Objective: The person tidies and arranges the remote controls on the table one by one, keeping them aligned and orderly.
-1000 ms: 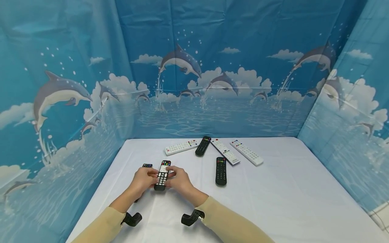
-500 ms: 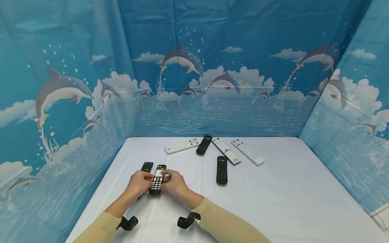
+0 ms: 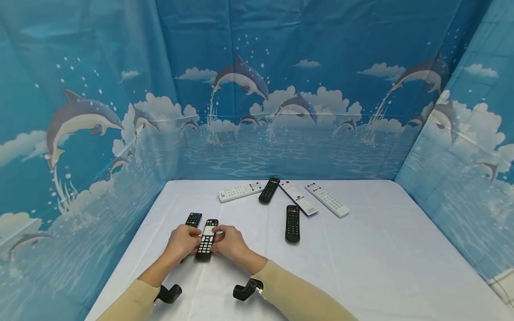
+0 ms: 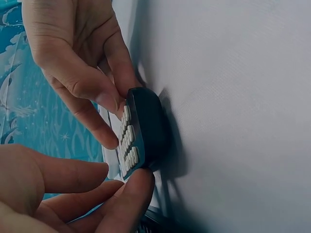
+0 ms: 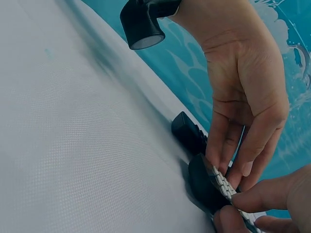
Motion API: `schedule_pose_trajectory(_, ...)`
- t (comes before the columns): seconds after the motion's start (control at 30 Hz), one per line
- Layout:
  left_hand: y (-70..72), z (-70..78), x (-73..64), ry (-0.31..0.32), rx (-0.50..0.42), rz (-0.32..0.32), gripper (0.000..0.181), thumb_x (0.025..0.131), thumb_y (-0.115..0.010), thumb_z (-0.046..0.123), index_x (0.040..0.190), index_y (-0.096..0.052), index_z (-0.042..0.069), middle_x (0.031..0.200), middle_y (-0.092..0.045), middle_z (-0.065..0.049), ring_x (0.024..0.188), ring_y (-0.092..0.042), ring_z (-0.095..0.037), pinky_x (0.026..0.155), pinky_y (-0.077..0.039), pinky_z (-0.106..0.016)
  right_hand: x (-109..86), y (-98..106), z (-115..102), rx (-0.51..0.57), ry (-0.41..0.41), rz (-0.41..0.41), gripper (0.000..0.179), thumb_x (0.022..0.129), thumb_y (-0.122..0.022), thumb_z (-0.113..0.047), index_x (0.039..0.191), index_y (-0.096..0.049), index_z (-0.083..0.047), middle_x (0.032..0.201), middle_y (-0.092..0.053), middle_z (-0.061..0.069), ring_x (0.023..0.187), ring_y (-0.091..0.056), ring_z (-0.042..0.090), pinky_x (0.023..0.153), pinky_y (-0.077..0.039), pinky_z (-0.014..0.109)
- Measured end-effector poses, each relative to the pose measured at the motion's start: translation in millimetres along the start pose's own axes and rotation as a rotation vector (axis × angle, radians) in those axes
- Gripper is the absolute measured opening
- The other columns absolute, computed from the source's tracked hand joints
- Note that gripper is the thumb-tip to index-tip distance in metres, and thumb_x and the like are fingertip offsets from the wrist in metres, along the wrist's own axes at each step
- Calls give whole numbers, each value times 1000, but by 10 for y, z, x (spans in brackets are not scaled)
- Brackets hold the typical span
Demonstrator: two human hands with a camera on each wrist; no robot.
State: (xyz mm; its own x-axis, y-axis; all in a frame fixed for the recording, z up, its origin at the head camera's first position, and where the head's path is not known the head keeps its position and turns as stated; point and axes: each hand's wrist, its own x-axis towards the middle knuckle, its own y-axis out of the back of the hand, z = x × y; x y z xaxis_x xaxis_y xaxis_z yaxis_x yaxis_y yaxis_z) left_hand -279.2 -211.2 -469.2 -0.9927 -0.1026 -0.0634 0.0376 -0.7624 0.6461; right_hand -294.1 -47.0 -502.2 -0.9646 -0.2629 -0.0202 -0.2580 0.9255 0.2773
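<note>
A black remote control (image 3: 206, 241) with white keys lies at or just above the cloth; I cannot tell whether it touches. My right hand (image 3: 232, 243) pinches its right edge, and in the right wrist view the right thumb (image 5: 260, 195) rests by the white keys. On the other side, my left hand (image 3: 181, 242) has a fingertip (image 4: 140, 182) touching the remote's edge, while the left thumb (image 4: 80, 173) stands slightly apart from it. Another black remote (image 3: 194, 219) lies just left, partly hidden beneath the left hand.
Farther back lie a white remote (image 3: 240, 192), a black one (image 3: 269, 191) and two more white remotes (image 3: 299, 198), (image 3: 327, 199). One black remote (image 3: 292, 224) lies right of the hands. White cloth (image 3: 361, 258) covers the table; a dolphin-print curtain (image 3: 249, 151) encloses it.
The held remote has moved left and toward me, down beside the other black remote. Both hands moved with it, and more of the left remote's top now shows.
</note>
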Motion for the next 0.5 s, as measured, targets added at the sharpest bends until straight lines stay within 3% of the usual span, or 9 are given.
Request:
schedule_pose_trajectory(0.23,26,-19,-2,17,-3,7,26,87,-64,-8,113,-71,-9,91,-71,-12,72,-63,-16,57,-56,-28,1,-18,-6,-61,21,3,58,68,-79,8,124,-68,-3,79,-65,6,61,-60,11,54,-51,24)
schedule_pose_trajectory(0.5,44,-36,-2,22,-27,-1,25,88,-65,-5,112,-72,-8,95,-71,-14,71,-64,-17,58,-57,-30,-27,-28,2,-39,19,22,59,66,-79,10,123,-68,-2,77,-63,3,60,-59,11,55,-51,24)
